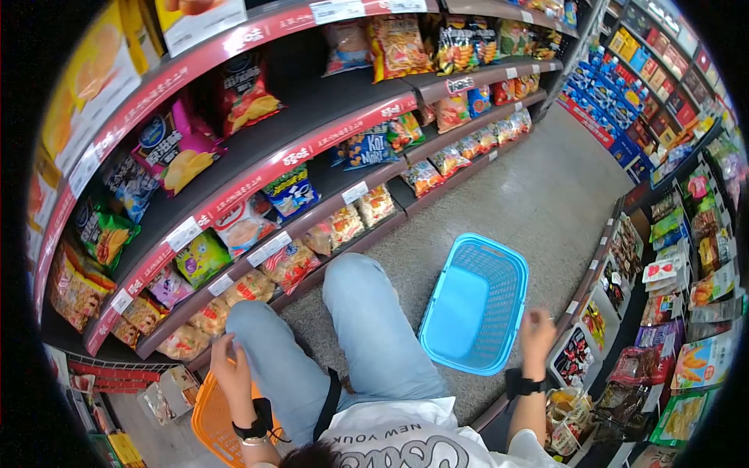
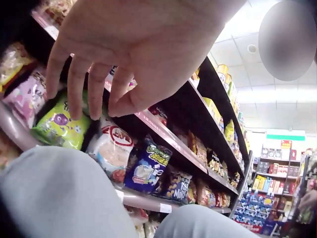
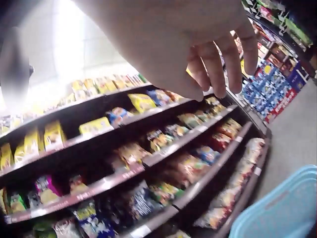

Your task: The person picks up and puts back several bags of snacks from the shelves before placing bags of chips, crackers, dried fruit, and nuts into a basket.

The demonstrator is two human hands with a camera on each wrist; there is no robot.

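Note:
My left hand (image 1: 232,373) hangs loosely beside my left knee, fingers relaxed and holding nothing. In the left wrist view that hand overlaps a green snack bag (image 2: 62,125) on the shelf, with a white-and-red bag (image 2: 113,146) and a dark blue bag (image 2: 148,163) to its right. My right hand (image 1: 537,335), also holding nothing, is just right of a light blue shopping basket (image 1: 460,316) on the floor. Its fingers droop, loosely bent, in the right wrist view. No goods show inside the blue basket. An orange basket (image 1: 209,413) stands beneath my left hand, partly hidden by the arm and leg.
Curved shelves (image 1: 343,129) of bagged snacks run along the left and front. Low bins and racks of packaged food (image 1: 663,312) line the right side. The grey aisle floor (image 1: 538,195) leads to stacked blue boxes (image 1: 605,90). My bent knees (image 1: 363,296) face the shelf.

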